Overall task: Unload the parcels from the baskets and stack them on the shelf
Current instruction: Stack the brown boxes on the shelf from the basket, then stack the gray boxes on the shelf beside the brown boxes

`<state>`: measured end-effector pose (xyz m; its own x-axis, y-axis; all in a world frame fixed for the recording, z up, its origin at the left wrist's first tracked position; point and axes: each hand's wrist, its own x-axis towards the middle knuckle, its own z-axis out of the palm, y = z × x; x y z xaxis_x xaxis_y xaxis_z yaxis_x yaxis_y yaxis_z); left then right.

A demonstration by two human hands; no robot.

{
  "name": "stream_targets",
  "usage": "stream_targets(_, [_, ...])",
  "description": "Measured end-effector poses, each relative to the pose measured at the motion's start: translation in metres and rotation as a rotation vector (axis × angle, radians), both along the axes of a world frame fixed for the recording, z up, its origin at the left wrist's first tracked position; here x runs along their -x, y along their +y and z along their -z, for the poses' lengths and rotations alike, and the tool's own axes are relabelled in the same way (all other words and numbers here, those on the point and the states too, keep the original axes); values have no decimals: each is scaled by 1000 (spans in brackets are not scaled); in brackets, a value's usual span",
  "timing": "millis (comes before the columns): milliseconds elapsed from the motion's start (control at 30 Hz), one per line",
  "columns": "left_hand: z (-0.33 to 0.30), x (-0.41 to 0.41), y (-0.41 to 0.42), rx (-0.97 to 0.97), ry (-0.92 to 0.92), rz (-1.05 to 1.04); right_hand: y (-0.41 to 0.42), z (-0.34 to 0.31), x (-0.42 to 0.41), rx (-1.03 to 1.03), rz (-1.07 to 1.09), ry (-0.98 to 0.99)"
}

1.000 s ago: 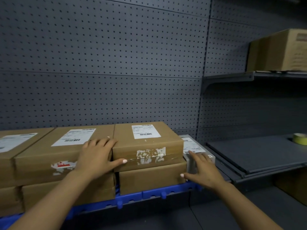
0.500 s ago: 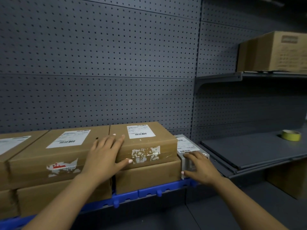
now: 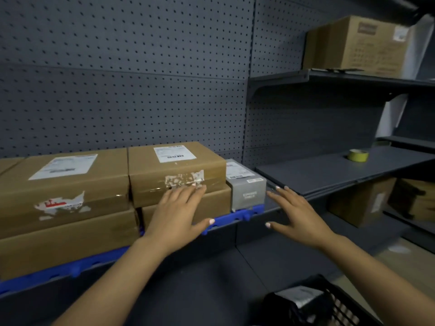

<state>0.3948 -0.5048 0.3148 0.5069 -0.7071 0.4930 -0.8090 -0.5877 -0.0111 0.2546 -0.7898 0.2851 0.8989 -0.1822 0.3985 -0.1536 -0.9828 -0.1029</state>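
Beside the small grey parcel (image 3: 248,191) on the blue-edged shelf (image 3: 235,216), the right hand (image 3: 297,214) hovers with fingers spread, gripping nothing; the left hand (image 3: 180,211) rests flat-fingered on the stacked brown cardboard parcels (image 3: 176,170); placement looks done; next, the black basket (image 3: 339,304) below, holding a dark parcel (image 3: 289,302).

We see stacked parcels (image 3: 176,170) on the shelf (image 3: 237,214) at nine o'clock; tape roll (image 3: 358,155) at two; basket (image 3: 339,304) at five
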Motion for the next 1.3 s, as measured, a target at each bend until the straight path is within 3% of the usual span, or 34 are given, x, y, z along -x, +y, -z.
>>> stream_targets(700, [152, 88, -133, -284, 315, 265, -34, 168, 194, -214, 403, 415])
stream_targets(933, [182, 126, -172, -357, 354, 353, -20, 237, 249, -473, 628, 765])
stream_targets(1033, [188, 133, -179, -368, 363, 370, -10, 251, 269, -483, 640, 864])
stream_targets(1300, [184, 133, -160, -373, 344, 326, 10, 253, 280, -268, 679, 701])
